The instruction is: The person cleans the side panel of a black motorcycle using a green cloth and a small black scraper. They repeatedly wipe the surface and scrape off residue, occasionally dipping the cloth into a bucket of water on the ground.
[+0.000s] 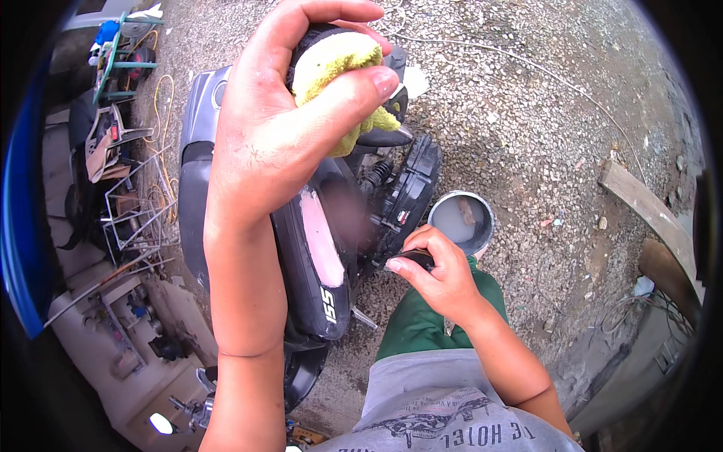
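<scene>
High in front of me, my left hand (279, 128) is closed around a bunched yellow-green cloth (335, 64), with something dark showing behind it. My right hand (440, 275), lower and to the right, grips a small black flat piece (416, 259) whose exact kind I cannot make out. To the left of that hand stands a dark motor scooter (305, 301). Its side panel carries a long pale pink patch (321, 237) with a smooth, matte look. My left forearm hides part of the scooter. Just beyond my right hand is a bucket (492, 224) of cloudy grey water with something brownish in it.
Gravel (542, 135) covers the ground, with a thin cable (520, 58) across it. A wooden plank (651, 215) lies at the right. On the left are a metal frame (139, 218), a yellow cord (160, 105) and a green rack (113, 68).
</scene>
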Motion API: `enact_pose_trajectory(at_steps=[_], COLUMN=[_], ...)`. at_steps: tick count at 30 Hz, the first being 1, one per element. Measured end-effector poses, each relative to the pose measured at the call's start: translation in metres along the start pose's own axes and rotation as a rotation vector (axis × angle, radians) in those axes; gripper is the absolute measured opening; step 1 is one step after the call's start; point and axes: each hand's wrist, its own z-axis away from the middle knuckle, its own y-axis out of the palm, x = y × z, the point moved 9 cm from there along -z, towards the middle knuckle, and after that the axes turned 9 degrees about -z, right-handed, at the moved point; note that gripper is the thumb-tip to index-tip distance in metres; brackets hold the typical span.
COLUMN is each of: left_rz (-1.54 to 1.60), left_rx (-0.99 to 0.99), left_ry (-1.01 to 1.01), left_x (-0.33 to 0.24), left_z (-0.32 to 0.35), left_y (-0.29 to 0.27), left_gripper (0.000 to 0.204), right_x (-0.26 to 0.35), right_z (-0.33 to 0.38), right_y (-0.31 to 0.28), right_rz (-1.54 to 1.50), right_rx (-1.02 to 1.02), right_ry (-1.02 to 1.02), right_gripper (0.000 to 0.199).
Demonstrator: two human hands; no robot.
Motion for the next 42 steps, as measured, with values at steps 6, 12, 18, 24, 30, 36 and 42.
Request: enact_pose_trajectory(at_steps=[6,12,18,24,30,36,42], left_rz=[-0.893,-1.236,-1.293,-1.066,-0.579,0.21,0.241], left_rx=[0.196,0.531,0.656,0.787,0.681,0.754,0.691], left_ry=[0.231,0.448,0.348,-0.092,-0.591,-1.226,-1.386], left_x=[-0.039,-0.015,-0.013,-0.001,0.049,0.207,0.368], left_z=[0.038,0.121,0.173,0.23,0.283,0.34,0.382], left_y=[0.013,0.068,0.105,0.146,0.266,0.447,0.532], left_gripper=[0.044,0.033,0.032,0.032,0.038,0.068,0.072], right_x=[-0.04,-0.034,-0.039,-0.072,-0.218,-0.375,-0.433], right_z=[0.068,0.081,0.077,0.089,0.119,0.152,0.105], right_y=[-0.132,-0.179,-0.201,-0.241,-0.287,-0.316,-0.268], right_rz=[0.104,0.038,0.006,-0.069,-0.116,-0.003,0.541], right_rx=[-0.276,-0.343,-0.261,-0.202,0.059,0.071,0.208], right_ry=[0.291,0.277,0.219,0.387,0.825,0.983,0.599], right_gripper=[0.026,0.022,0.016,0.025,0.055,0.051,0.034])
